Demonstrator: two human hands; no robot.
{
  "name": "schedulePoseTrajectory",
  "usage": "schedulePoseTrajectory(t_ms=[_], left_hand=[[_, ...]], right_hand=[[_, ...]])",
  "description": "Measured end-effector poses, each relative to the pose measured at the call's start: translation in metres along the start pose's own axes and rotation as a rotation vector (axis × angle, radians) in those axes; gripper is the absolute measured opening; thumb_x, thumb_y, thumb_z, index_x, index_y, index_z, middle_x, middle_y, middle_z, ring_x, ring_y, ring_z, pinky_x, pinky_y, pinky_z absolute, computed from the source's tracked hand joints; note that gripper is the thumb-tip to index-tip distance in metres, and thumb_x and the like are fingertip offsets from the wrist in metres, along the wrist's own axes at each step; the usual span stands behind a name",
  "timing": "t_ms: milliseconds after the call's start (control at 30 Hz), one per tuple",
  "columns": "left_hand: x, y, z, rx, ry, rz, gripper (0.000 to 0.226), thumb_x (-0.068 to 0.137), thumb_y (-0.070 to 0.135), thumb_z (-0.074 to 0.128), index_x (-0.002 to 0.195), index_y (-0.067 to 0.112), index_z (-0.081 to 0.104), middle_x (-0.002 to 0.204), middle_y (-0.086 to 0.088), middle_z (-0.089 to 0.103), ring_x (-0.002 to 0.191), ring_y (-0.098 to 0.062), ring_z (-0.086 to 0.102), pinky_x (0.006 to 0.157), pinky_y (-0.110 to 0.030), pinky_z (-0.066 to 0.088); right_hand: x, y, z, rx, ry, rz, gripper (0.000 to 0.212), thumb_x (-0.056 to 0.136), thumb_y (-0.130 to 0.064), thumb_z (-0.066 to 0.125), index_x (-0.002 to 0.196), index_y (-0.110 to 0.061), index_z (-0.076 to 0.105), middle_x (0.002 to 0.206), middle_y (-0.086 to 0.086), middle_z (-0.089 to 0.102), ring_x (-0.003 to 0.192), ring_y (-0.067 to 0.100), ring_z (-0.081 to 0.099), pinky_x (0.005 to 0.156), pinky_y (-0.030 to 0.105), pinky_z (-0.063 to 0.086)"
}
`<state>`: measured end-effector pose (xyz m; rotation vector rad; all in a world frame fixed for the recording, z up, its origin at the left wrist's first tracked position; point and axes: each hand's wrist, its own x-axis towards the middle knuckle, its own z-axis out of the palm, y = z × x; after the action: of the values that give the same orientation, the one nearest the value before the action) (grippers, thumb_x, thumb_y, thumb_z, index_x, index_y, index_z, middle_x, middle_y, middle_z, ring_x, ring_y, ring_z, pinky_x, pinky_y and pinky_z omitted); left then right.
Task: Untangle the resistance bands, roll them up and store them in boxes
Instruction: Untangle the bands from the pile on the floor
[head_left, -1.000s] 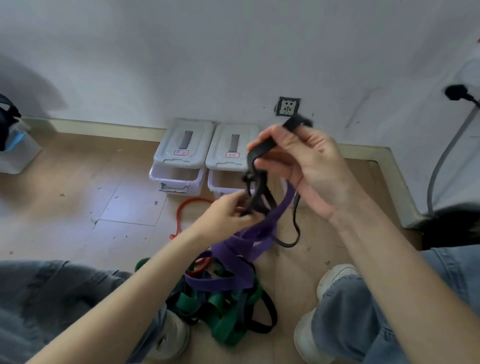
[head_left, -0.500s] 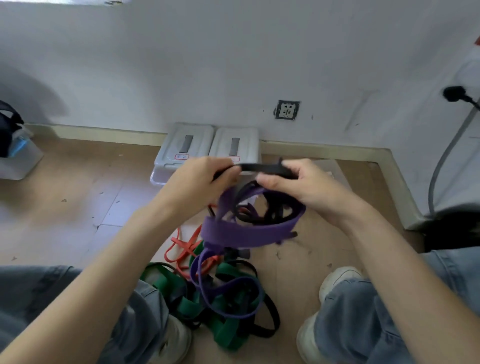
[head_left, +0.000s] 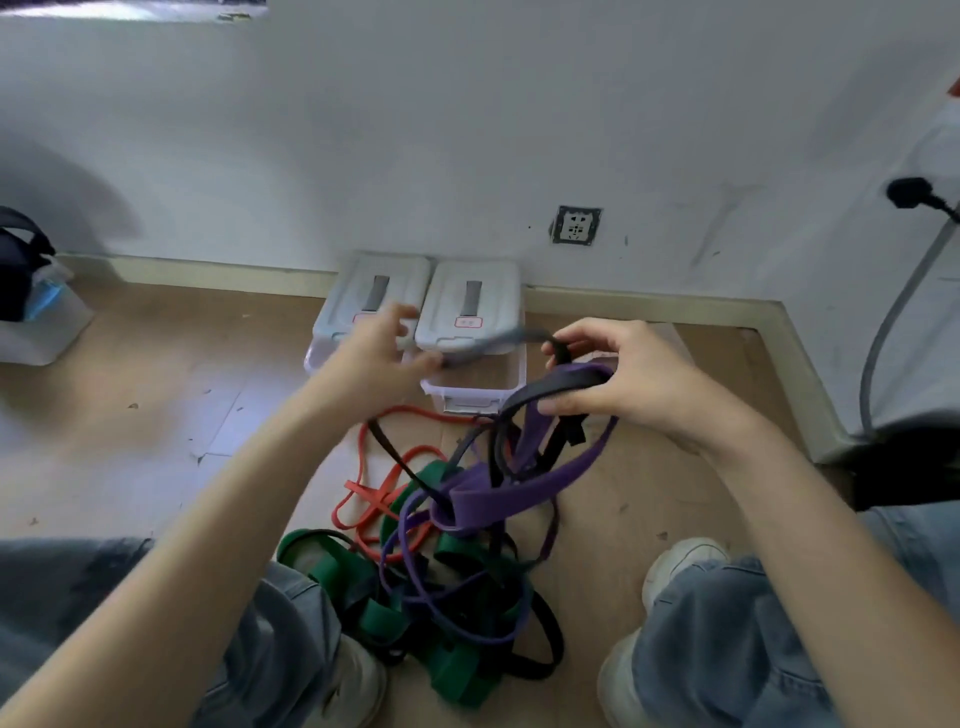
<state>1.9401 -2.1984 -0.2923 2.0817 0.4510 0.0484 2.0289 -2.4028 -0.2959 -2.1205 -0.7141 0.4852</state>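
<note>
Floor: tan tiles (head_left: 130, 441) meeting a white wall (head_left: 467, 130) with a socket (head_left: 575, 225); person crouched, knees in jeans (head_left: 753, 649) and pale shoes (head_left: 680, 564) at the near edge.
Boxes: two lidded white boxes (head_left: 470, 306) side by side against the wall, lids on.
Band pile: green (head_left: 457, 675), purple (head_left: 498, 496), black (head_left: 550, 631) and red bands (head_left: 384, 499) knotted together on the floor between the feet, nearer than the boxes.
Right hand (head_left: 631, 382): fingers curled, pinching a black band and a purple loop lifted above the pile.
Left hand (head_left: 379, 356): motion-blurred; thumb and fingers appear to nip the far end of a blurred strap (head_left: 485, 345) stretched across to the right hand.
Far left edge: clear tub (head_left: 41, 327) with dark items.
Right wall: plug and grey cable (head_left: 893, 322).
</note>
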Motion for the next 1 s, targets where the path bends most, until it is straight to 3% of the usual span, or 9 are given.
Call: schedulePoseTrajectory(t_ms=[67, 133, 300, 433, 533, 667, 733, 867, 1000], left_hand=[[-0.006, -0.007, 0.012, -0.067, -0.213, -0.008, 0.067, 0.074, 0.049, 0.064, 0.134, 0.026, 0.044, 0.127, 0.010, 0.052, 0.113, -0.003, 0.052, 0.085, -0.013, 0.044], [-0.012, -0.003, 0.028, -0.089, -0.349, 0.110, 0.063, 0.073, 0.044, 0.069, 0.129, 0.024, 0.050, 0.118, 0.012, 0.059, 0.107, 0.000, 0.057, 0.087, -0.016, 0.048], [-0.009, 0.006, 0.029, -0.065, -0.196, 0.188, 0.012, 0.087, 0.007, 0.060, 0.097, 0.013, 0.062, 0.087, -0.007, 0.067, 0.083, -0.018, 0.064, 0.079, -0.028, 0.053], [-0.013, 0.030, -0.003, -0.335, -0.160, 0.328, 0.015, 0.081, 0.012, 0.061, 0.079, 0.022, 0.072, 0.070, 0.008, 0.071, 0.066, -0.001, 0.065, 0.062, -0.014, 0.051], [-0.007, 0.033, -0.009, -0.496, -0.101, 0.346, 0.018, 0.076, 0.015, 0.061, 0.072, 0.026, 0.074, 0.065, 0.008, 0.068, 0.058, -0.001, 0.060, 0.056, -0.014, 0.049], [-0.001, -0.007, 0.017, 0.531, -0.115, 0.233, 0.009, 0.086, 0.014, 0.060, 0.085, 0.017, 0.068, 0.078, 0.002, 0.067, 0.070, -0.010, 0.061, 0.065, -0.021, 0.046], [0.002, -0.023, 0.024, 0.702, -0.138, 0.200, 0.013, 0.084, 0.017, 0.062, 0.095, 0.013, 0.065, 0.092, -0.004, 0.068, 0.086, -0.021, 0.063, 0.077, -0.032, 0.050], [0.006, -0.023, 0.020, 0.182, -0.190, 0.177, 0.041, 0.074, 0.023, 0.074, 0.109, 0.025, 0.051, 0.108, 0.005, 0.057, 0.099, -0.014, 0.061, 0.087, -0.034, 0.052], [-0.005, -0.016, 0.049, 0.047, -0.394, 0.261, 0.051, 0.071, 0.030, 0.077, 0.117, 0.020, 0.056, 0.114, 0.006, 0.063, 0.105, -0.007, 0.060, 0.092, -0.030, 0.050]], right_hand=[[0.000, -0.001, 0.007, -0.026, 0.110, -0.010, 0.043, 0.057, -0.033, 0.086, 0.094, -0.021, 0.068, 0.090, -0.006, 0.071, 0.087, 0.011, 0.065, 0.085, 0.034, 0.053], [-0.001, -0.005, 0.008, 0.059, 0.169, -0.042, 0.031, 0.059, -0.038, 0.084, 0.083, -0.025, 0.071, 0.078, -0.005, 0.072, 0.078, 0.009, 0.067, 0.075, 0.028, 0.054], [-0.006, -0.014, 0.003, 0.108, 0.159, -0.046, 0.059, 0.072, -0.057, 0.064, 0.072, 0.002, 0.068, 0.073, 0.028, 0.066, 0.065, 0.041, 0.063, 0.062, 0.048, 0.051], [-0.011, -0.018, -0.009, 0.370, -0.009, -0.049, 0.053, 0.078, -0.054, 0.057, 0.076, -0.003, 0.072, 0.075, 0.018, 0.072, 0.058, 0.020, 0.067, 0.053, 0.026, 0.054], [-0.006, -0.015, -0.017, 0.516, -0.064, -0.116, 0.048, 0.082, -0.052, 0.055, 0.088, -0.008, 0.073, 0.080, 0.009, 0.074, 0.070, 0.016, 0.069, 0.062, 0.022, 0.054], [0.003, 0.011, 0.019, -0.330, -0.010, -0.048, 0.032, 0.093, -0.037, 0.052, 0.105, -0.015, 0.071, 0.092, 0.003, 0.062, 0.081, 0.006, 0.053, 0.070, 0.023, 0.033], [0.002, 0.019, 0.032, -0.383, -0.016, 0.012, 0.031, 0.094, -0.036, 0.050, 0.097, -0.014, 0.072, 0.089, 0.006, 0.057, 0.078, 0.012, 0.050, 0.066, 0.027, 0.029], [0.003, 0.009, 0.016, 0.160, 0.194, 0.067, 0.036, 0.095, -0.030, 0.051, 0.072, -0.008, 0.069, 0.066, 0.007, 0.069, 0.062, 0.016, 0.064, 0.064, 0.031, 0.050], [-0.001, -0.015, 0.015, 0.817, 0.037, -0.017, 0.034, 0.096, -0.026, 0.044, 0.076, -0.004, 0.059, 0.055, 0.008, 0.065, 0.056, 0.021, 0.067, 0.058, 0.027, 0.056]])
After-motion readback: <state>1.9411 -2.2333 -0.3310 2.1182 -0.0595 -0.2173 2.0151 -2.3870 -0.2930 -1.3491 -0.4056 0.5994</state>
